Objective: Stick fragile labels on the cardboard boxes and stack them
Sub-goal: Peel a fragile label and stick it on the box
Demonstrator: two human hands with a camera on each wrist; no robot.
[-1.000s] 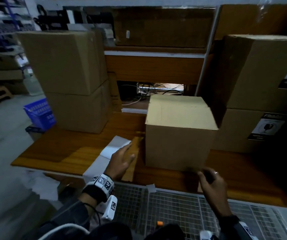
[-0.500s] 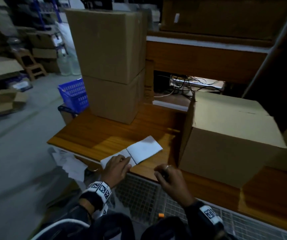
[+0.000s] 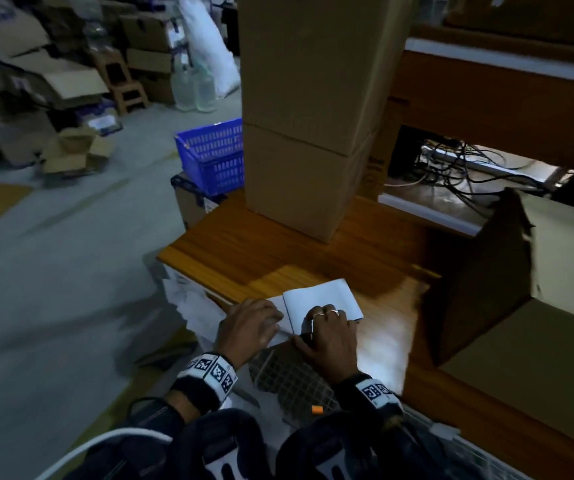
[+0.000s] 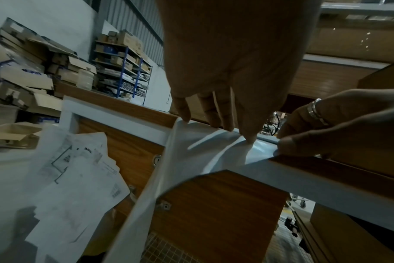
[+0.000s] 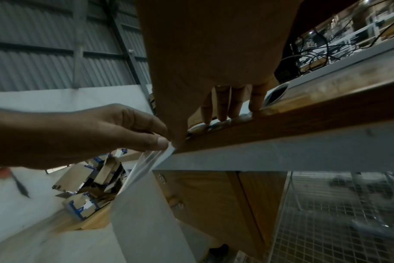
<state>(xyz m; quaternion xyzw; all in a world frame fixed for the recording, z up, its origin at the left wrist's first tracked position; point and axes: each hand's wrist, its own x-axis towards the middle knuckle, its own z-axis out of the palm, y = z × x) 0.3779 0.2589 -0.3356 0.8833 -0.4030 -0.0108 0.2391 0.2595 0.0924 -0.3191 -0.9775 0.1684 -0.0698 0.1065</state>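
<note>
Presently, the wooden table [image 3: 278, 251] carries a stack of two cardboard boxes [image 3: 310, 133] toward its far edge and a single cardboard box [image 3: 486, 296] toward its right side; no fragile label is visible on the faces shown. The label strip [image 3: 320, 299] lies at the near edge, close to the near-left corner, with its free end hanging over the edge. The left hand [image 3: 249, 329] pinches the strip's overhanging paper between thumb and fingertips. The right hand [image 3: 330, 332] presses flat, fingers straight, on the portion resting on the table. Judged step: separating one label. Recommended practice: keep the right hand firm as an anchor, pull the pinched layer slowly and at a low angle, and avoid creasing the label or touching its adhesive.
</note>
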